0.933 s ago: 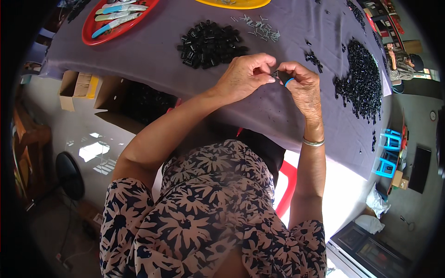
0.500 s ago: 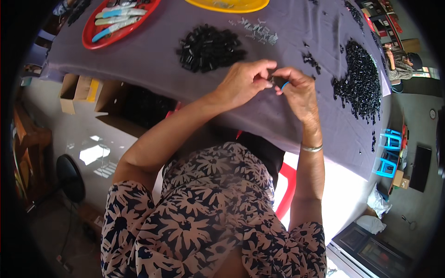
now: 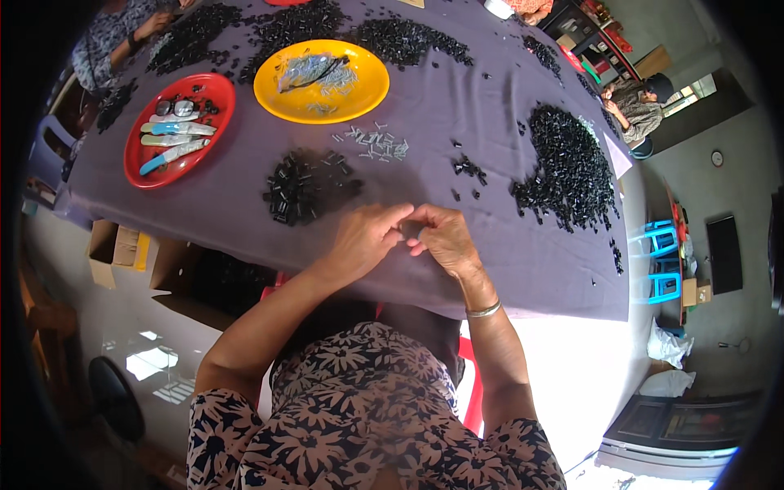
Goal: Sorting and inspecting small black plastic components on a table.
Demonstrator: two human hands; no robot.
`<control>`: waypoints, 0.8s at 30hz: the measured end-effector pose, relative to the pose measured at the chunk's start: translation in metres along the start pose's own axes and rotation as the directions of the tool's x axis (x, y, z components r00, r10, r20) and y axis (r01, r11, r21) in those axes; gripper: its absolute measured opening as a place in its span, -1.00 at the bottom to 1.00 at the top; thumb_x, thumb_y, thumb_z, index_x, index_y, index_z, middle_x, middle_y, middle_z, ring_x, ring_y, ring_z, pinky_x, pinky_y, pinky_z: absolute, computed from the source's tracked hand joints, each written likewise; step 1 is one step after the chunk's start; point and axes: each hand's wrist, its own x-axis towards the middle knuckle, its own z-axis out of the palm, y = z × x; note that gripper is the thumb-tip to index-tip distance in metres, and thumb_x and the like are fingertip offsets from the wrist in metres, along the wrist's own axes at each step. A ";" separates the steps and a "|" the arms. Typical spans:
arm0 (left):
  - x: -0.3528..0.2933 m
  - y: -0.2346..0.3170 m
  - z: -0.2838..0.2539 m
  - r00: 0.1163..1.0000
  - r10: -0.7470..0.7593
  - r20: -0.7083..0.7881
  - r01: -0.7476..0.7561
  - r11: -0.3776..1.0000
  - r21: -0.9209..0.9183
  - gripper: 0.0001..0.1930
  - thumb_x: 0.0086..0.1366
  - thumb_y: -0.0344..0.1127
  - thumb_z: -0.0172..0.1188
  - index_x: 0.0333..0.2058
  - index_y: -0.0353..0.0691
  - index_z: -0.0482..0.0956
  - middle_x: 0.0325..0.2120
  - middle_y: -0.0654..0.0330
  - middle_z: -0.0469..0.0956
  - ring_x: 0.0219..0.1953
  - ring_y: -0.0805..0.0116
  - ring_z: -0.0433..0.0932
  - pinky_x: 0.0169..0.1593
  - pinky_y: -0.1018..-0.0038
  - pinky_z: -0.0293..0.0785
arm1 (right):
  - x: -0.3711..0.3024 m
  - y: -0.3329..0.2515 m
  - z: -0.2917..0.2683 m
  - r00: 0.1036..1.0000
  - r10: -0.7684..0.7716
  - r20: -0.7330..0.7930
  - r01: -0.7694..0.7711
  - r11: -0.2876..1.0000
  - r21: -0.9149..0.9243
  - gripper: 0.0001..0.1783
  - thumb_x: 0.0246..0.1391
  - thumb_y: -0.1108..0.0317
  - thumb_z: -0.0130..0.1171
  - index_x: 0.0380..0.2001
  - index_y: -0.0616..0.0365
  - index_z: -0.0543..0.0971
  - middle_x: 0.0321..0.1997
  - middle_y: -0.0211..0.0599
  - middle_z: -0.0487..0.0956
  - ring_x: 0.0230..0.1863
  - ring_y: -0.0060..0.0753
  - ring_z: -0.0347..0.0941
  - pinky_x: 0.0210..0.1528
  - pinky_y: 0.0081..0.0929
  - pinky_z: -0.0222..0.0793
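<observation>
L hand (image 3: 362,243) & R hand (image 3: 447,241) fingers pinched, tips close tog., can't tell what's btwn or its long axis; blk plastic cylinders (image 3: 287,193) fwd-left, nearer L hand, axes mixed; clear plastic pins (image 3: 397,149) farther fwd.

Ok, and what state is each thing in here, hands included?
Left bare hand: fingers curled, grip unclear.
Right bare hand: fingers bent, anything held too blurred to tell.
Round yellow plastic plate: face up, partly filled.
Rimmed red plastic tray: face up, partly filled.
Small translucent pieces beside the plate: scattered loose.
Small pile of black pieces beyond the left hand: loosely heaped.
Large pile of black pieces, right: heaped.
Large brown cardboard box: open.
</observation>
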 end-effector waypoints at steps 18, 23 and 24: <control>0.002 0.001 -0.004 0.993 -0.119 -0.009 0.113 0.964 -0.241 -0.45 -0.06 -0.54 0.34 -0.01 -0.28 0.48 -0.52 0.17 0.59 -0.49 0.34 0.56 -0.38 0.46 0.49 | 0.013 -0.008 -0.009 0.977 0.170 0.130 -0.156 0.982 -0.108 -0.85 -0.04 0.62 0.07 -0.32 0.31 0.50 -0.46 -0.32 0.52 -0.52 -0.60 0.47 -0.45 -0.64 0.54; 0.008 -0.004 -0.003 0.993 -0.116 0.030 0.120 0.967 -0.223 -0.49 -0.08 -0.51 0.37 -0.07 -0.30 0.51 -0.54 0.16 0.58 -0.54 0.34 0.55 -0.41 0.47 0.48 | 0.019 -0.004 -0.013 0.979 0.154 0.135 -0.137 0.982 -0.128 -0.82 -0.07 0.63 0.05 -0.33 0.29 0.52 -0.47 -0.35 0.50 -0.53 -0.62 0.43 -0.47 -0.59 0.56; 0.009 -0.005 -0.004 0.993 -0.110 0.053 0.118 0.971 -0.209 -0.49 -0.09 -0.51 0.37 -0.07 -0.28 0.51 -0.54 0.16 0.58 -0.54 0.33 0.55 -0.40 0.47 0.47 | 0.020 -0.007 -0.010 0.977 0.168 0.130 -0.153 0.981 -0.118 -0.82 -0.07 0.63 0.05 -0.33 0.29 0.52 -0.47 -0.35 0.50 -0.53 -0.62 0.43 -0.47 -0.59 0.56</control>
